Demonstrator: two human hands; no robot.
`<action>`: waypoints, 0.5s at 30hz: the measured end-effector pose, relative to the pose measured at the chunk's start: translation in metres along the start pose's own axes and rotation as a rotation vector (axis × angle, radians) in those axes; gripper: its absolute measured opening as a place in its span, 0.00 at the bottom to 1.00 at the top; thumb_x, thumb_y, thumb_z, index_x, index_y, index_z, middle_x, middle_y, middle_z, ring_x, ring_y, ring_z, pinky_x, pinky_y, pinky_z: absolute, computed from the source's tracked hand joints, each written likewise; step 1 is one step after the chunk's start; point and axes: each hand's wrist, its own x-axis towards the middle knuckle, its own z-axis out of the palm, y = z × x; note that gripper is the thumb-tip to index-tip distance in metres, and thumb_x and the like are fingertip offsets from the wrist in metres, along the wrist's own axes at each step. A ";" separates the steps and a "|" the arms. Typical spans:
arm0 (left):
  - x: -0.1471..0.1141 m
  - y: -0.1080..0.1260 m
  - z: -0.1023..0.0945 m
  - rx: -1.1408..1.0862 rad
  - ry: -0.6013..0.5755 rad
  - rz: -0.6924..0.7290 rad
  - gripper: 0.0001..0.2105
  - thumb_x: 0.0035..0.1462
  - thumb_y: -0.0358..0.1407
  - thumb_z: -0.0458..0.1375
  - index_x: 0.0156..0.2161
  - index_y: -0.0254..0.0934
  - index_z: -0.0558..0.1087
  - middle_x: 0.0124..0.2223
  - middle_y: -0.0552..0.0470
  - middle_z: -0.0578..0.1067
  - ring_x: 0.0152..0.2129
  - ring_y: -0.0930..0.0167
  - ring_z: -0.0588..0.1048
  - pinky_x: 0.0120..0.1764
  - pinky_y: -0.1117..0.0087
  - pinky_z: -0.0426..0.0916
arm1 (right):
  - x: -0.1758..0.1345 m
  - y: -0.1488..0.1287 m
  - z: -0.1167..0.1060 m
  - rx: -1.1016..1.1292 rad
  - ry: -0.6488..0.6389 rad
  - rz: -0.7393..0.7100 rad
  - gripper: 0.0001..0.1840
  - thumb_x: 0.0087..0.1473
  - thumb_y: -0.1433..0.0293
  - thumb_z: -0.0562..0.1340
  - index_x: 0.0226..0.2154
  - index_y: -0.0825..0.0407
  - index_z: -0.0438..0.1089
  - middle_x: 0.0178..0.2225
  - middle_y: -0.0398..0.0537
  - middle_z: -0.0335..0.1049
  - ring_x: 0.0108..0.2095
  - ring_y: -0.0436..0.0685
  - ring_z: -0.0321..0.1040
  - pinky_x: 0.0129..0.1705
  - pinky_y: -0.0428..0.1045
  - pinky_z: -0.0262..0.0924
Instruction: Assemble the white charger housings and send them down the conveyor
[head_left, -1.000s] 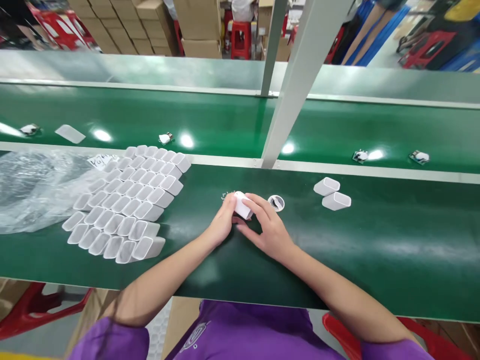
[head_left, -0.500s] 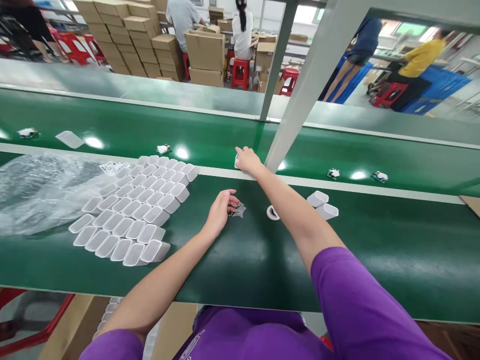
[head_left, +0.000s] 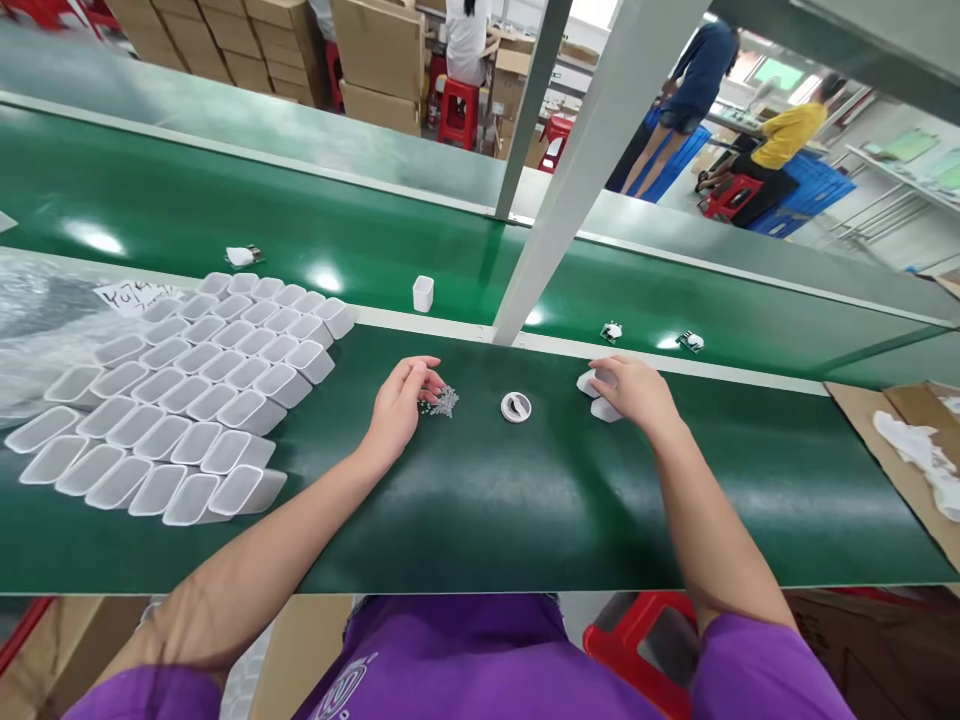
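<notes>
My left hand point(head_left: 397, 408) rests on the dark green work surface, fingers loosely curled but apart, their tips at a small pile of tiny clear-grey pieces point(head_left: 444, 402). Over to the right, my right hand point(head_left: 641, 393) has its thumb and fingers around a white plastic cup point(head_left: 586, 382). A second white cup point(head_left: 604, 410) lies against it, partly under the hand. Between my hands sits a small round white roll point(head_left: 516, 407), seemingly tape. One white cup point(head_left: 423, 293) stands upright on the green belt beyond the pale rail.
Rows of white cups point(head_left: 180, 390) lie at left beside clear plastic film point(head_left: 37, 330) and a handwritten label point(head_left: 139, 296). Small white-topped parts point(head_left: 691, 342) dot the belt. A grey post point(head_left: 562, 180) rises ahead. At right is an open carton point(head_left: 900, 450). People sit and stand beyond.
My right hand has let go of the cup on the belt and moved right and nearer, onto the pair of cups. My left hand stays by the pile. The camera view has shifted.
</notes>
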 end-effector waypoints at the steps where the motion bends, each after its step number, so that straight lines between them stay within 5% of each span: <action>1: 0.001 -0.001 -0.001 0.008 0.001 0.007 0.15 0.58 0.47 0.55 0.39 0.37 0.73 0.30 0.52 0.73 0.27 0.73 0.72 0.30 0.72 0.70 | 0.000 -0.007 0.002 0.089 0.038 -0.025 0.13 0.54 0.67 0.60 0.42 0.51 0.75 0.44 0.54 0.76 0.45 0.64 0.72 0.45 0.58 0.67; 4: -0.001 -0.004 -0.002 0.056 -0.062 0.044 0.14 0.55 0.44 0.60 0.43 0.37 0.72 0.35 0.51 0.74 0.29 0.73 0.72 0.31 0.73 0.70 | -0.002 -0.047 0.011 0.625 0.104 -0.120 0.15 0.55 0.61 0.62 0.43 0.50 0.73 0.43 0.50 0.76 0.43 0.59 0.72 0.46 0.55 0.68; 9: -0.015 -0.003 0.001 0.166 -0.343 0.100 0.31 0.46 0.40 0.68 0.56 0.42 0.65 0.55 0.45 0.71 0.44 0.67 0.74 0.40 0.69 0.73 | -0.008 -0.120 0.036 1.298 -0.171 -0.165 0.16 0.52 0.58 0.65 0.40 0.50 0.72 0.41 0.47 0.76 0.42 0.54 0.73 0.44 0.50 0.69; 12: -0.017 0.004 0.000 0.189 -0.327 0.146 0.26 0.50 0.41 0.66 0.54 0.42 0.67 0.56 0.45 0.71 0.48 0.64 0.73 0.43 0.68 0.72 | -0.006 -0.137 0.051 1.396 -0.245 -0.162 0.17 0.55 0.58 0.62 0.44 0.50 0.70 0.41 0.47 0.77 0.41 0.54 0.74 0.43 0.50 0.69; 15: -0.010 0.010 -0.003 0.132 -0.186 0.189 0.22 0.51 0.40 0.64 0.50 0.40 0.68 0.55 0.45 0.72 0.47 0.65 0.74 0.43 0.69 0.72 | 0.000 -0.134 0.060 1.189 -0.155 -0.185 0.15 0.59 0.62 0.59 0.45 0.50 0.70 0.40 0.48 0.77 0.39 0.53 0.74 0.43 0.51 0.69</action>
